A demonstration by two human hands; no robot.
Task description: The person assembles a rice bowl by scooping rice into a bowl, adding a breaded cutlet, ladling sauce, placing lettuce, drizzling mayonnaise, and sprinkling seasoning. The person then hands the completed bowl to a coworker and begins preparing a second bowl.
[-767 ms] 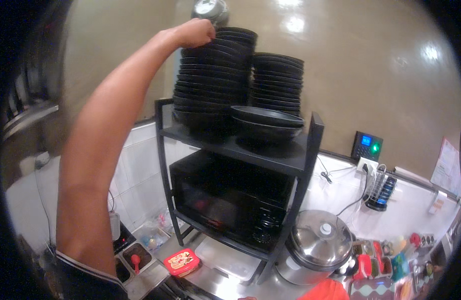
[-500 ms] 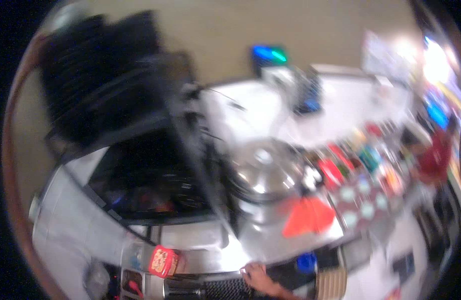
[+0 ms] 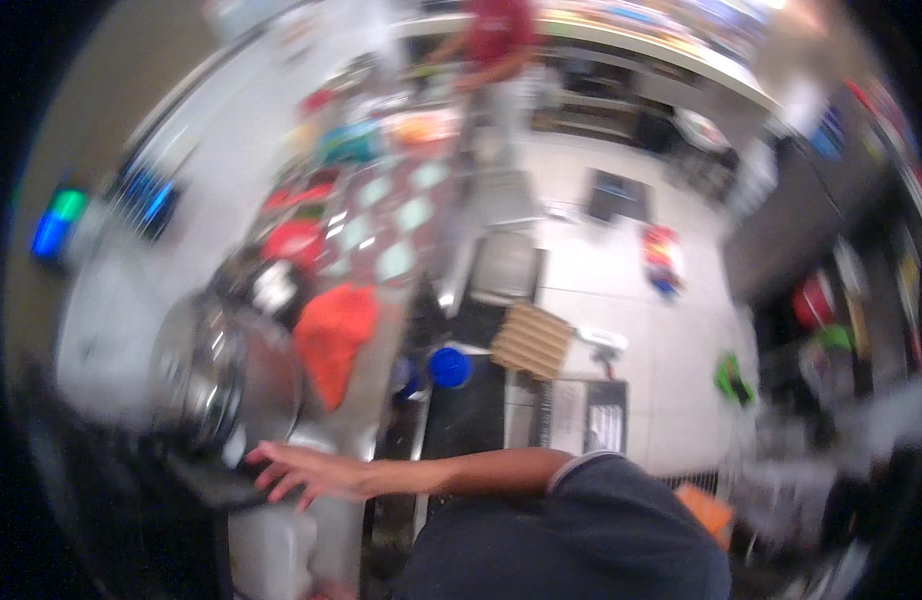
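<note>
My right hand [image 3: 306,472] reaches leftward from a dark short sleeve, fingers spread and apart, with nothing seen in them. It is over the steel counter [image 3: 369,385] at the edge of a dark panel [image 3: 196,478], close to a large steel pot with a shiny lid [image 3: 196,365]. I cannot tell whether the fingertips touch the panel. An orange-red cloth [image 3: 336,335] lies beside the pot. Nearer my forearm are a round blue lid [image 3: 449,367] and a tan, ridged egg tray [image 3: 533,340]. My left hand is out of the picture. Motion blurs much of the view.
Patterned trays [image 3: 391,215] and red containers [image 3: 293,243] line the counter farther along. A person in a red shirt [image 3: 501,40] stands at its far end. White floor tiles [image 3: 581,290] lie to the right, with a dark scale-like slab [image 3: 618,195] and crowded shelves [image 3: 831,310].
The view has swung strongly to the right, so the pot and counter now appear at left. More of my right arm shows, stretched toward the pot, its fingers spread.
</note>
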